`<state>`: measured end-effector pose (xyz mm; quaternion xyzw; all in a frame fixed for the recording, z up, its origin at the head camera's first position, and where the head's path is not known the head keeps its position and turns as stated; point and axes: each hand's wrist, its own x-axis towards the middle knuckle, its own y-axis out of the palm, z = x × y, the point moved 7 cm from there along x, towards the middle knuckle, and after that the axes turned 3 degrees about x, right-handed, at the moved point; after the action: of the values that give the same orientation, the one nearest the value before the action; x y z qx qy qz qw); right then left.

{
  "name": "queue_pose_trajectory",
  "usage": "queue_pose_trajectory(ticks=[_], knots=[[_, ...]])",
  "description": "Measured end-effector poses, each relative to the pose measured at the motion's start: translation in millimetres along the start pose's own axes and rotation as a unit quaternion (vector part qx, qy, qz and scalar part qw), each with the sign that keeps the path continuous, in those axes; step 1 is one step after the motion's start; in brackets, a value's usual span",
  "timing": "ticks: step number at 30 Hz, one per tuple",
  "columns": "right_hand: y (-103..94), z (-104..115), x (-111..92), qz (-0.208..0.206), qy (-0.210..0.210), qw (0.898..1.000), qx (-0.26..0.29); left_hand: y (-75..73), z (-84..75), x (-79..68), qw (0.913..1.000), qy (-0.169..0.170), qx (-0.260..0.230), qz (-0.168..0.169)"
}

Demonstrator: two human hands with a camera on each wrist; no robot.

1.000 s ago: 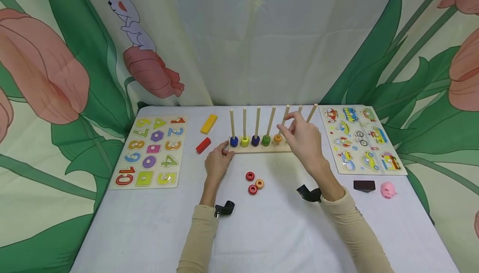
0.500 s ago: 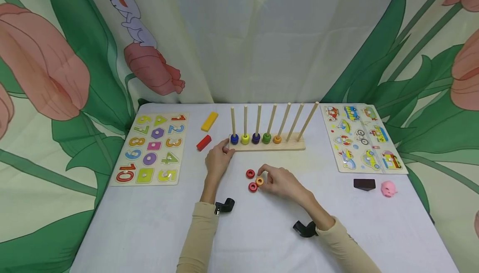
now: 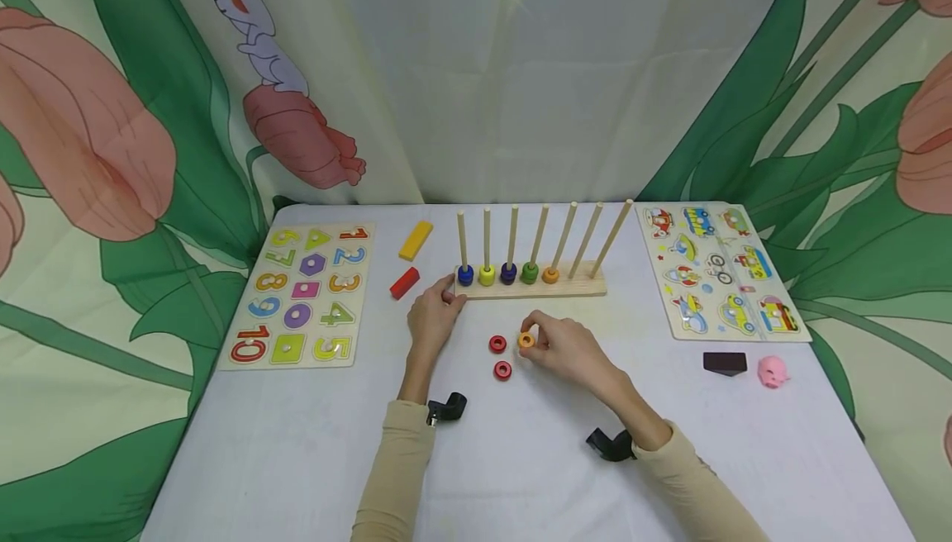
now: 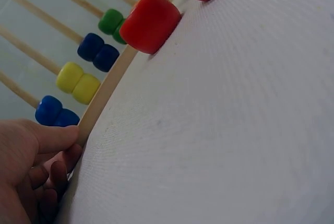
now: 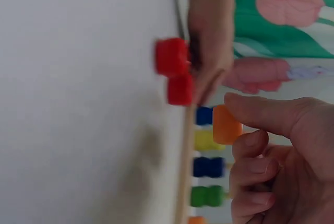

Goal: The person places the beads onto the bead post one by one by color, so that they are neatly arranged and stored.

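Note:
A wooden peg stand point(image 3: 531, 289) lies across the table with several upright pegs. Blue point(image 3: 465, 276), yellow point(image 3: 487, 276), dark blue point(image 3: 509, 275), green point(image 3: 530, 273) and orange beads point(image 3: 550, 275) sit low on its pegs; the two rightmost pegs are bare. At the stand's left end, my left hand point(image 3: 434, 316) grips the base, thumb along the edge in the left wrist view. My right hand point(image 3: 568, 348) pinches an orange ring bead point(image 5: 226, 125) between thumb and index finger, raised off the cloth. Two red ring beads point(image 3: 497, 344) lie just left of it.
A number puzzle board point(image 3: 297, 298) is at left, a vehicle puzzle board point(image 3: 720, 273) at right. Yellow point(image 3: 415, 241) and red blocks point(image 3: 405, 283) lie left of the stand. A dark block point(image 3: 725, 363) and a pink pig toy point(image 3: 773, 373) lie at right.
From the orange-bead peg, my right hand came down to the loose beads, took the orange ring bead and lifted it slightly away from the red ones. My left hand stayed in place.

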<state>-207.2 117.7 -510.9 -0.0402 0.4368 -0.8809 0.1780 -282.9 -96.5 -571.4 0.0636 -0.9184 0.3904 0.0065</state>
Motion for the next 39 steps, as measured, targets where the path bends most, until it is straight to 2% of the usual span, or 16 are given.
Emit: queue_pose_trajectory(ticks=[5, 8, 11, 14, 16, 18, 22, 28, 30, 33, 36, 38, 39], knots=[[-48.0, 13.4, 6.3, -0.061, -0.008, 0.998, -0.009, 0.8, 1.5, -0.2, 1.0, 0.001, -0.002, -0.001], [-82.1, 23.1, 9.8, -0.114, -0.022, 0.993, -0.007, 1.2, 0.8, 0.9, 1.0, 0.001, -0.003, 0.0], [-118.8, 33.5, 12.4, -0.188, -0.041, 0.981, -0.007, 1.1, -1.0, 2.0, 1.0, -0.001, 0.0, 0.002], [-150.9, 41.8, 15.0, -0.257, -0.05, 0.965, -0.023, 0.6, -2.7, 2.3, 1.0, -0.004, 0.004, 0.004], [-166.2, 45.1, 18.8, -0.289, -0.047, 0.956, -0.038, 0.4, -2.6, 2.1, 1.0, -0.005, 0.005, 0.005], [-175.7, 46.3, 24.2, -0.302, -0.038, 0.951, -0.046, -0.3, -2.0, 2.1, 1.0, -0.003, 0.006, 0.001], [-182.0, 42.3, 35.6, -0.303, -0.019, 0.952, -0.045, -0.7, -0.8, 2.2, 1.0, 0.003, 0.003, -0.002], [-178.3, 34.3, 41.3, -0.302, -0.003, 0.953, -0.034, 0.3, -1.0, 2.1, 1.0, 0.003, 0.0, -0.001], [-176.8, 34.2, 38.8, -0.314, -0.009, 0.949, -0.018, -0.4, -1.0, 2.2, 1.0, 0.002, 0.0, -0.005], [-173.6, 32.6, 29.5, -0.347, -0.021, 0.937, 0.022, -0.9, -1.2, 2.1, 1.0, 0.002, -0.001, -0.008], [-161.3, 26.7, 18.4, -0.367, -0.029, 0.929, 0.049, -0.5, -0.7, 1.3, 1.0, 0.001, -0.004, -0.004], [-145.4, 21.6, 14.2, -0.36, -0.031, 0.931, 0.051, -0.2, -0.2, 0.9, 1.0, 0.001, -0.003, -0.002], [-135.1, 19.4, 13.8, -0.349, -0.031, 0.935, 0.05, -0.4, -0.1, 0.9, 1.0, 0.002, -0.004, -0.002]])
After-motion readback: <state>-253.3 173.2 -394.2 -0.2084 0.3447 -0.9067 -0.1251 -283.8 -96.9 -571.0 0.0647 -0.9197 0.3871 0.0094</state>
